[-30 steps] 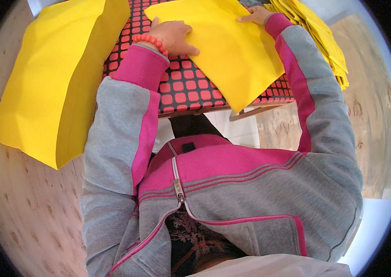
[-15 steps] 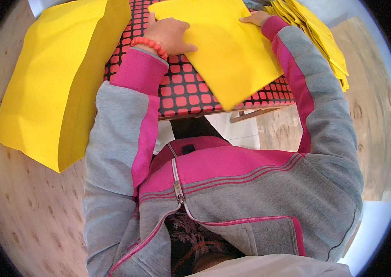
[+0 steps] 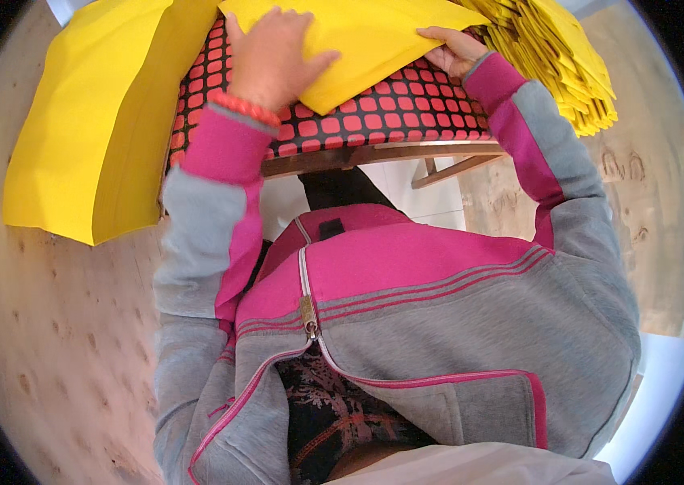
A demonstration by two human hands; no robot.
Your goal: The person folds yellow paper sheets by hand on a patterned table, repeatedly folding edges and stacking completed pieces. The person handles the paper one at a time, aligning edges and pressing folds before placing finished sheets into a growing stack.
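Note:
A flat yellow cloth sheet (image 3: 366, 36) lies over the table, its far part cut off by the top of the view. My left hand (image 3: 272, 63) rests on its left side with fingers spread, blurred a little by motion. At the sheet's right edge, my right hand (image 3: 453, 53) pinches the cloth, thumb on top and the other fingers partly hidden beneath. A coral bead bracelet (image 3: 242, 107) circles my left wrist.
To the left stands a tall stack of yellow sheets (image 3: 59, 121). A loose pile of folded yellow pieces (image 3: 560, 65) hangs past the table's right side. The table has a red-and-black checked cover (image 3: 366, 121) and a wooden front rail (image 3: 374, 153).
The yellow sheet has shifted away from the table's front edge and turned. My left hand has moved with it, and my right hand now grips its edge. The view has shifted slightly.

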